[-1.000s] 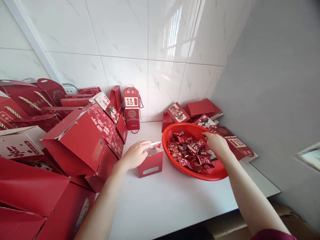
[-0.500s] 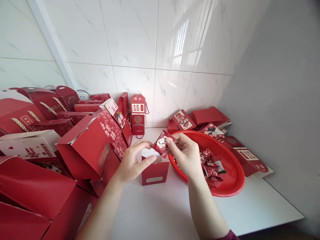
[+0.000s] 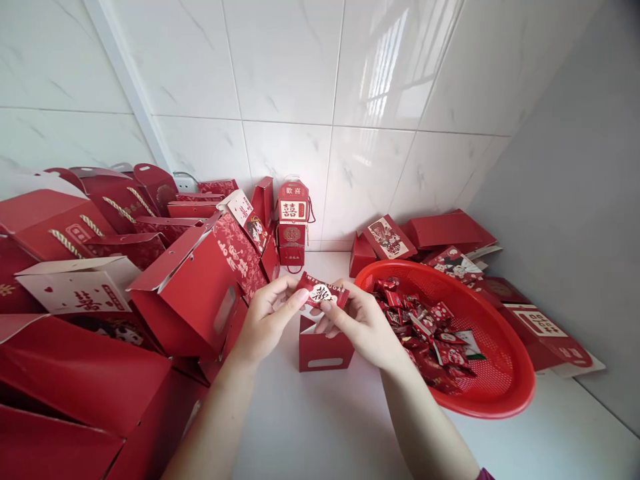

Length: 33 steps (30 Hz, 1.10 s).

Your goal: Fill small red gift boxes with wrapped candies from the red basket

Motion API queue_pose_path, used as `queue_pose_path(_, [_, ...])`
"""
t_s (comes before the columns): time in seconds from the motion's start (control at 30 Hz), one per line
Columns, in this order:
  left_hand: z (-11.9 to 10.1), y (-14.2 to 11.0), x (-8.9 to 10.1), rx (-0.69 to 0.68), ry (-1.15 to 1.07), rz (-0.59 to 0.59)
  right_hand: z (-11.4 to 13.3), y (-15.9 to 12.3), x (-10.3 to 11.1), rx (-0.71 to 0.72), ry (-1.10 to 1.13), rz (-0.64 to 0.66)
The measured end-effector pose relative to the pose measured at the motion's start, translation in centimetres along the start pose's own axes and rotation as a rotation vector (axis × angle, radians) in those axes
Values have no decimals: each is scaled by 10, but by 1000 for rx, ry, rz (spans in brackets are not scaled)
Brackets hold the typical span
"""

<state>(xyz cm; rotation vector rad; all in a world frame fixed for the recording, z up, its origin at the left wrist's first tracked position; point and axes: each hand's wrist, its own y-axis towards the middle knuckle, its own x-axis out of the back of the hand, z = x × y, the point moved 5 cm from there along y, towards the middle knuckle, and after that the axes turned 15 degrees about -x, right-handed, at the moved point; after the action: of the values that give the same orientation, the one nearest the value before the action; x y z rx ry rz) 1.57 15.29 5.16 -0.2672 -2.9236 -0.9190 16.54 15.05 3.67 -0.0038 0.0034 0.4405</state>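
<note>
A red wrapped candy (image 3: 323, 291), with "SUGAR" lettering and a dark character on a white patch, is held up between both hands. My left hand (image 3: 270, 319) pinches its left end between thumb and fingers. My right hand (image 3: 363, 325) grips its right side, thumb on the front. Just below and behind the candy stands a small open red box (image 3: 326, 352) with an oval slot in its front; its inside is mostly hidden by my hands. To the right of my right hand sits a red plastic basket (image 3: 505, 373) with many wrapped candies (image 3: 430, 327) in it.
Many red gift boxes (image 3: 170, 293) crowd the left side, some stacked. A small red box tower (image 3: 293, 227) stands against the tiled wall (image 3: 280, 153). More flat and folded boxes (image 3: 450, 230) lie behind and right of the basket on the white table (image 3: 300, 427).
My left hand has closed on the candy's left end, and the candy has turned level and faces me. The view has shifted left, showing more of the basket's contents.
</note>
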Motion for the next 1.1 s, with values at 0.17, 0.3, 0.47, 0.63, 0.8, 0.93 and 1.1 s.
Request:
queue_pose_path(0.17, [4, -1, 2, -1, 52, 13, -7, 6, -3, -40, -42, 35])
queue_pose_path(0.3, [6, -1, 10, -30, 157, -95, 0, 10, 4, 56, 37, -97])
queue_pose_path(0.47, [1, -2, 23, -101, 193, -271, 5, -28, -2, 515, -100, -578])
queue_pose_path(0.63, [-3, -2, 29, -80, 203, -300, -85, -70, -96, 550, -879, 359])
queue_pose_path(0.8, [-5, -1, 30, -81, 184, -319, -186, -55, -96, 145, -1110, 179])
queue_pose_path(0.93, [-5, -1, 27, -72, 164, -305, -200, -24, -99, 97, -1089, 138])
queue_pose_path(1.1, [-8, 1, 26, -88, 169, -291, -170, -22, -115, 123, -1013, 274])
